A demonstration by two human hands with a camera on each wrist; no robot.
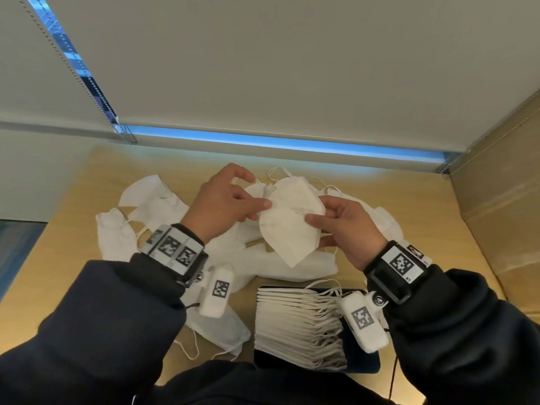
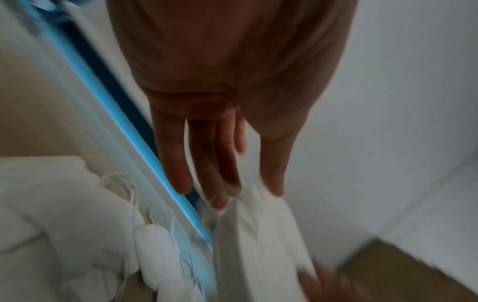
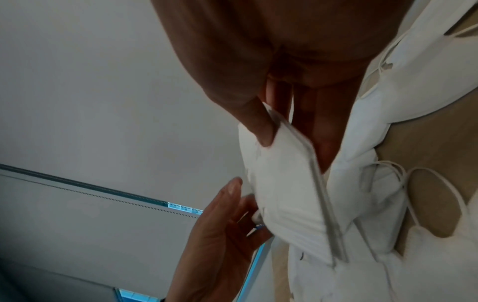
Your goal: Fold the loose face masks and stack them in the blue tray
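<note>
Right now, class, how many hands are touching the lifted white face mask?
2: left hand pinches the white fabric mask's left edge, right hand pinches its right edge.

A white face mask [image 1: 290,220] is being held up above the worktop [image 1: 81,206] — folded along its middle ridge, lower tip pointing down toward the person, pinched at its left edge and at its right edge. Under and behind it, loose masks [image 1: 152,206] are lying spread in an untidy white heap, their ear loops trailing out. Nearer the person, the folded masks [image 1: 295,325] are sitting as a neat overlapping stack in the blue tray [image 1: 362,361] — loops all hanging off the right side. One more mask [image 1: 219,328] is lying flat just left of the tray.
</note>
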